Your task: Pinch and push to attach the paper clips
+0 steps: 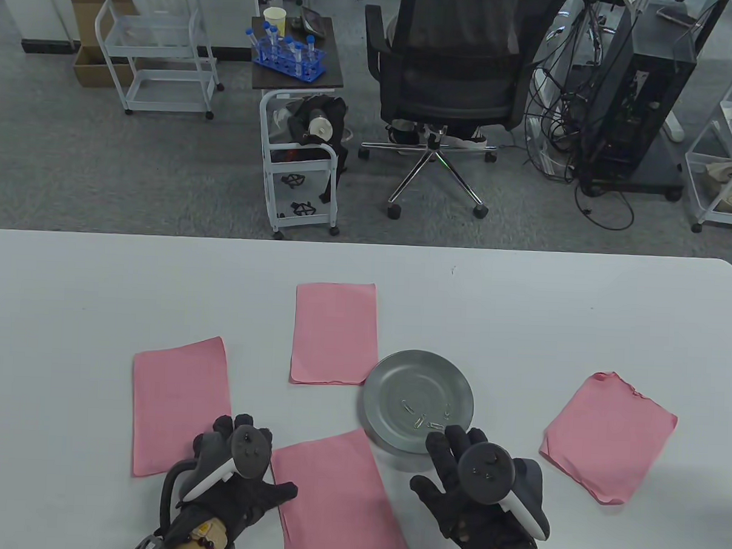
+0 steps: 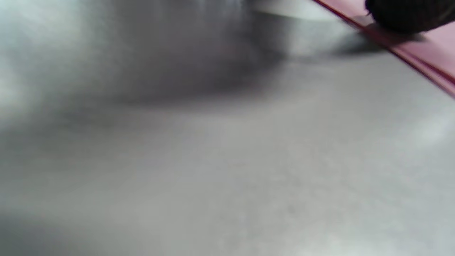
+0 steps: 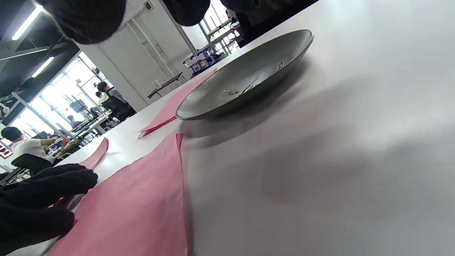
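A grey metal plate (image 1: 392, 372) holds several paper clips (image 1: 420, 417) near the table's middle. Four pink paper sheets lie around it: far (image 1: 334, 332), left (image 1: 178, 403), near (image 1: 338, 498) and right (image 1: 607, 436). My left hand (image 1: 258, 459) rests on the table between the left and near sheets, and its thumb touches the near sheet's left edge (image 2: 426, 60). My right hand (image 1: 435, 461) hovers with fingers spread at the plate's near rim, holding nothing. The right wrist view shows the plate (image 3: 213, 96), the clips (image 3: 245, 89) and the near sheet (image 3: 142, 199).
The white table's (image 1: 98, 287) far edge runs across the middle of the table view. Beyond it stand an office chair (image 1: 453, 78), a small cart (image 1: 298, 162) and a computer tower (image 1: 640, 98).
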{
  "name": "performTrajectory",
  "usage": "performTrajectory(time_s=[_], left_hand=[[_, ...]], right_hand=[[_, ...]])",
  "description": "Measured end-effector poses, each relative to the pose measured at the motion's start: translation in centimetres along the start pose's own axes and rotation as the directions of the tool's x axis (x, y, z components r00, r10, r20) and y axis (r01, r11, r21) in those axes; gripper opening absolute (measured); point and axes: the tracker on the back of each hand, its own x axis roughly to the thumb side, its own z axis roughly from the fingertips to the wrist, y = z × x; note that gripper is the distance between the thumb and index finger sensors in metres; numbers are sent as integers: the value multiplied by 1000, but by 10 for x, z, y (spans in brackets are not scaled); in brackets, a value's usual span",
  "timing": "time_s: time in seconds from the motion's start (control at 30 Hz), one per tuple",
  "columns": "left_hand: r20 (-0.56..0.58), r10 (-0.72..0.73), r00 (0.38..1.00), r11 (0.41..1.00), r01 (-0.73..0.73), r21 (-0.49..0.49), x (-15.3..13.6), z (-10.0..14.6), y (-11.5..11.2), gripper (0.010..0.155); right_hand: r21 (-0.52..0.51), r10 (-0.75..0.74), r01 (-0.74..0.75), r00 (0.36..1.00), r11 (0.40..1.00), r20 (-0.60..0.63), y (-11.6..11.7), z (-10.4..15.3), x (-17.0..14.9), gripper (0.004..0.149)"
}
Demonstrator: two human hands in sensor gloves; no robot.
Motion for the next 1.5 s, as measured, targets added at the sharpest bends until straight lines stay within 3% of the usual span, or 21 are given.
performTrajectory(time_s=[0.2, 0.37, 0.47, 0.6, 0.7, 0.8, 0.93, 0.97, 1.03, 1.13, 1.2, 1.27, 1.33, 1.4, 1.47, 1.5], left_hand=[[63, 255, 965, 966, -257, 19, 4, 0, -4, 68], [89, 270, 959, 946, -281, 162, 3, 6, -2, 37], [172, 296, 940, 930, -324, 172, 3, 16, 5, 36], [380, 365, 850, 866, -460, 198, 10, 46, 24, 34], [517, 365, 774, 810, -538, 234, 14, 72, 38, 34], [628, 350, 696, 764, -599, 238, 15, 93, 45, 34], [761, 279, 585, 726, -647, 232, 18, 116, 48, 34], [786, 258, 562, 725, -650, 227, 19, 120, 48, 35], [817, 242, 523, 698, -679, 228, 20, 128, 49, 46], [816, 264, 515, 698, -686, 208, 19, 127, 49, 86], [800, 312, 513, 707, -688, 165, 15, 118, 46, 96], [780, 403, 480, 710, -701, 65, 13, 107, 41, 99], [764, 491, 419, 693, -719, -51, 14, 96, 35, 95], [739, 540, 403, 700, -703, -129, 16, 86, 30, 82], [711, 534, 458, 714, -694, -89, 15, 77, 24, 60], [698, 524, 488, 727, -684, -67, 15, 72, 21, 57]], right_hand=[[29, 7, -7, 1000, 1000, -1, 6, -3, 1, 75], [58, 13, -14, 1000, 998, 13, 11, -4, 4, 75], [77, -6, 3, 999, 997, 35, 13, -3, 6, 76], [120, -138, 130, 988, 984, 69, 14, -2, 4, 86], [221, -282, 255, 954, 941, 98, 16, -4, 2, 97], [307, -413, 362, 903, 880, 121, 18, -5, 3, 98], [359, -596, 492, 749, 793, 290, 13, 3, 19, 68], [336, -608, 512, 723, 791, 328, 10, 8, 24, 54], [236, -589, 543, 699, 806, 405, 3, 19, 31, 46], [107, -560, 605, 638, 789, 529, -6, 35, 37, 44], [108, -589, 650, 589, 752, 553, -8, 39, 37, 43], [180, -634, 661, 550, 728, 544, -6, 37, 37, 43], [202, -643, 649, 564, 733, 518, 0, 32, 36, 44], [192, -626, 624, 613, 758, 482, 9, 24, 33, 46], [184, -599, 585, 672, 790, 435, 17, 14, 29, 54], [183, -583, 563, 703, 806, 407, 20, 11, 27, 59]])
